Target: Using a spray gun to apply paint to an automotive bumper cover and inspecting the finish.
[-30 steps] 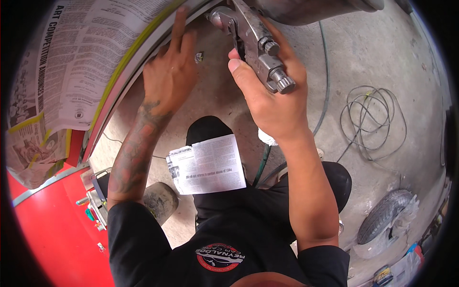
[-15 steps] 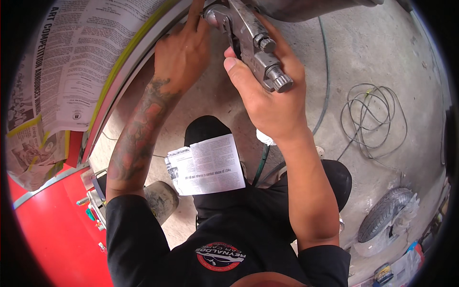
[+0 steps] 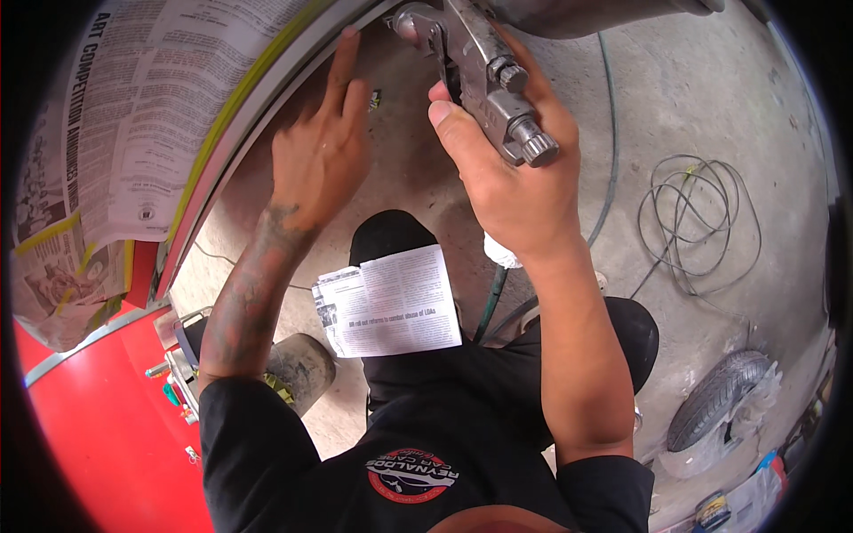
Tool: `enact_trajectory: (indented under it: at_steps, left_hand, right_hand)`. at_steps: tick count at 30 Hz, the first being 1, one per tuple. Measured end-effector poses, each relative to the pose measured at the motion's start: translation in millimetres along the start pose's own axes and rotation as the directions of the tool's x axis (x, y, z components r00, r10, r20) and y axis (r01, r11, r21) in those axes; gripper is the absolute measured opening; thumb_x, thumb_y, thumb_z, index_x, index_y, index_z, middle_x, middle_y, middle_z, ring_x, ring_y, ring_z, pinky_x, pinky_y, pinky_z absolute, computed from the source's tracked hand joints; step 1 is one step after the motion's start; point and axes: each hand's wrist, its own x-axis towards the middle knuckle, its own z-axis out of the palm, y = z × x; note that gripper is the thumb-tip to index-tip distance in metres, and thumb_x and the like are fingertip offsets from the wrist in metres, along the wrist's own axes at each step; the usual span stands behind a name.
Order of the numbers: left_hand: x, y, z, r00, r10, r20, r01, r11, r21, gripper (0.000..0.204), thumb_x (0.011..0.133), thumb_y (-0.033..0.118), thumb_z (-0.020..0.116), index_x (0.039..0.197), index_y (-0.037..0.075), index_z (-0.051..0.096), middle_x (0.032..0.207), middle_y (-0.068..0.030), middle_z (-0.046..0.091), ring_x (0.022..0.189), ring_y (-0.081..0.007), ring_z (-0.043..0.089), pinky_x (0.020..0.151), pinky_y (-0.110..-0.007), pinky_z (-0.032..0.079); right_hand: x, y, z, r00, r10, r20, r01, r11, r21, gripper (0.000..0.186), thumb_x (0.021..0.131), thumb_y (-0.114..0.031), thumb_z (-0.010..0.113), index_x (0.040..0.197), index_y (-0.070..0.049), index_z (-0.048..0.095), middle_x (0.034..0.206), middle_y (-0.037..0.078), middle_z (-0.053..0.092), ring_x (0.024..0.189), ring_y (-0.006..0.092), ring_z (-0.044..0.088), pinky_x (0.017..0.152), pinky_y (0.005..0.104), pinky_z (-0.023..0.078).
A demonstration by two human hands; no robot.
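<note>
My right hand [image 3: 524, 169] is wrapped round the handle of a metal spray gun [image 3: 484, 75], its thumb along the near side and the knurled knobs toward me. My left hand [image 3: 322, 151] is apart from the gun, beside the edge of a panel [image 3: 258, 115]. Its index finger stretches forward and the other fingers are partly bent, with nothing seen in them. Below the right hand, white wrapping [image 3: 500, 252] shows on a dark green hose [image 3: 491, 306]. A torn piece of newspaper [image 3: 391, 306] lies over my leg.
Newspaper sheets [image 3: 169, 115] edged with yellow-green tape cover the left side, above a red car panel [image 3: 107, 417]. A grey container [image 3: 302, 369] stands by my left elbow. On the concrete floor at right lie a coiled cable [image 3: 697, 213] and a tyre [image 3: 715, 400].
My left hand has drawn back toward me and away from the front of the spray gun. My right hand and the gun have shifted slightly right and nearer.
</note>
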Motion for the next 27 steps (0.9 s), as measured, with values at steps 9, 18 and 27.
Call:
enact_trajectory:
  at_steps: [9,18,27]
  left_hand:
    - [9.8,-11.6,-12.6,0.996,-0.039,0.076,0.042,0.999,-0.035,0.026,0.08,0.003,0.055,0.106,0.002,0.055,0.153,-0.016,0.037,0.081,-0.0345,0.069,0.058,-0.044,0.057]
    - [-33.7,-22.6,-8.4,0.998,-0.062,0.018,0.062,0.998,-0.019,0.03,0.08,0.0,0.057,0.109,0.006,0.056,0.151,-0.0154,0.04,0.093,-0.0317,0.068,0.061,-0.039,0.058]
    - [40.1,-0.5,12.7,0.999,-0.006,-0.04,0.002,0.995,-0.098,0.03,0.08,0.002,0.054,0.11,0.003,0.055,0.152,-0.0178,0.036,0.084,-0.0363,0.068,0.062,-0.044,0.057]
  right_hand:
    - [-1.1,14.3,-4.4,0.991,-0.133,0.033,0.134,0.991,-0.011,0.046,0.083,0.001,0.067,0.128,0.003,0.055,0.099,0.01,0.071,0.088,0.013,0.068,0.078,0.0253,0.053]
    - [2.0,7.0,-16.8,0.996,-0.08,0.039,0.082,0.995,-0.053,0.046,0.083,0.0,0.067,0.128,0.003,0.056,0.099,0.01,0.071,0.088,0.0127,0.067,0.079,0.026,0.054]
    - [1.1,-0.6,-10.6,0.974,-0.226,-0.023,0.216,0.954,-0.208,0.046,0.083,0.001,0.066,0.128,0.003,0.055,0.099,0.01,0.071,0.087,0.012,0.067,0.079,0.0262,0.054]
